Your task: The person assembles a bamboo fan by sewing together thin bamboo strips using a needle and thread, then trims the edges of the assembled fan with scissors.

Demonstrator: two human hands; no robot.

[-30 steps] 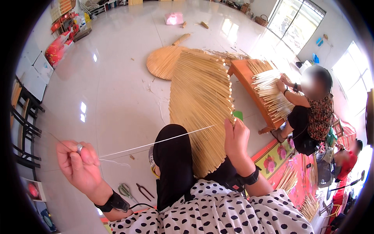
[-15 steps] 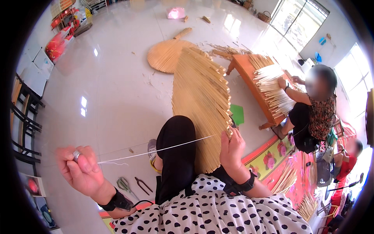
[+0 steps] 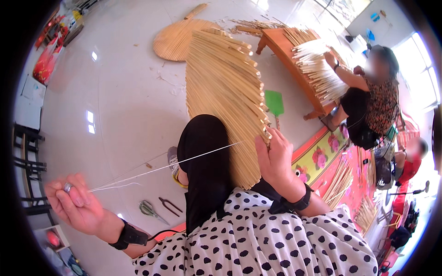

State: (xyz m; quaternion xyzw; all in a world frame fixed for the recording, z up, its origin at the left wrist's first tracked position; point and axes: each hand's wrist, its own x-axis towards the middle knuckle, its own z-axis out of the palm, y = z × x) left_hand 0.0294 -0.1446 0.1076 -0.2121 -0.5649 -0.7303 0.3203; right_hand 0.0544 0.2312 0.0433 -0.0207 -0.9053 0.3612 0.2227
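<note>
A large panel of tan stalks (image 3: 221, 92), laid side by side with uneven cut ends along its right edge, rests against my lap. My right hand (image 3: 276, 154) grips its right edge near the lower end, fingers behind and thumb in front. Out to the left, my left hand (image 3: 76, 202) is closed in a pinch, a metal ring-like band (image 3: 67, 187) on one finger. From it a white thread (image 3: 184, 160) runs taut to the face of the panel, with a loose tail near the hand. Whatever else sits between those fingers is hidden.
Scissors (image 3: 153, 210) and dark tongs-like pliers (image 3: 170, 207) lie on the floor by my leg. A round stalk panel (image 3: 177, 43) lies ahead. At right, a co-worker (image 3: 380, 92) handles pale stalks on an orange wooden table (image 3: 294, 64). A green flyswatter (image 3: 275, 103) lies between.
My left hand has pulled farther left and slightly down, drawing out more thread. The view has shifted, so the panel sits higher and the flyswatter shows more fully. My right hand keeps its hold.
</note>
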